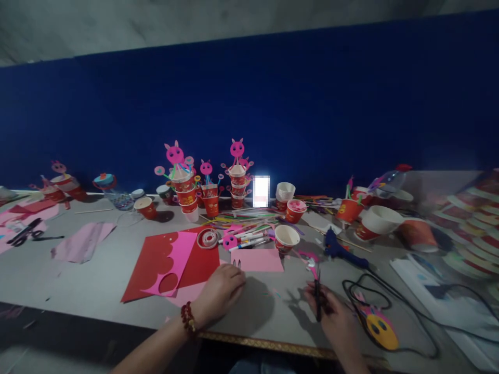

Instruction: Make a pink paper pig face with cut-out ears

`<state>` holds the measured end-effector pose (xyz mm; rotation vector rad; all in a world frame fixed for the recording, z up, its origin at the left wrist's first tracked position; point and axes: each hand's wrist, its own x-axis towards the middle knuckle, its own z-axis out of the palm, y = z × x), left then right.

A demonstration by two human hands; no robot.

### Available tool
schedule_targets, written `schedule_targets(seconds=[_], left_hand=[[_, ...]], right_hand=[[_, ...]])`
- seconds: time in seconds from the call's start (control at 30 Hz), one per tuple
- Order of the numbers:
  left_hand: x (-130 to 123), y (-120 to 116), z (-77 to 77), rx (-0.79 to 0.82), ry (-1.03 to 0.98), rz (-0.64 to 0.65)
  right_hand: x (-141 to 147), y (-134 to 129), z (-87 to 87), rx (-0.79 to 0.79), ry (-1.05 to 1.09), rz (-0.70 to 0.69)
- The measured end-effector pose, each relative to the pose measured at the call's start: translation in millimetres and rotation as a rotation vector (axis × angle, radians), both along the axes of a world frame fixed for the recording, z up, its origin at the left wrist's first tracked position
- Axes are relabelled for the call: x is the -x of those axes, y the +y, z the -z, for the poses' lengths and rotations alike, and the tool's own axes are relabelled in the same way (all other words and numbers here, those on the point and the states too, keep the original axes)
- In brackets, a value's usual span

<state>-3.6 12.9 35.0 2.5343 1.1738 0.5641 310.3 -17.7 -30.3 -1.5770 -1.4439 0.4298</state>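
My left hand rests on the table by the near edge of a light pink paper sheet. Its fingers are curled together, and whatever may be inside them is hidden. My right hand is closed around dark-handled scissors, held nearly upright with the blades pointing away from me. Just beyond the blades are small bright pink paper pieces. Left of my left hand, a pink sheet with scalloped cutouts lies over red paper.
A blue glue gun with a looped black cord lies at right, near a yellow face cutout. Stacked red cups with pink faces, a white-rimmed cup, markers and a tape roll stand or lie farther back.
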Motion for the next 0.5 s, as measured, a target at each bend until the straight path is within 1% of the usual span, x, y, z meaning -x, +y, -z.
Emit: schedule_targets(seconds=[0.07, 0.13, 0.2, 0.3, 0.4, 0.47, 0.5], left_hand=[[9, 9, -2.0, -0.012, 0.019, -0.049], [12, 15, -2.6, -0.019, 0.073, -0.028], [11, 17, 0.8, -0.019, 0.15, 0.022], [9, 11, 9.5, -0.019, 0.216, 0.071], [13, 9, 11.1, -0.037, 0.185, 0.071], [18, 15, 5.9, -0.068, 0.131, 0.04], [21, 22, 2.2, -0.089, 0.113, -0.002]], right_hand=[[-1, 2, -2.7, -0.036, -0.091, 0.029], [-1, 3, -6.3, -0.037, -0.185, 0.042], [-3, 3, -9.8, 0.011, -0.289, 0.047], [-9, 0, -14.6, 0.115, -0.431, 0.042], [-20, -3, -20.4, 0.206, -0.568, 0.046], [-27, -4, -25.8, 0.267, -0.652, 0.024], [-28, -3, -29.2, 0.294, -0.694, 0.007]])
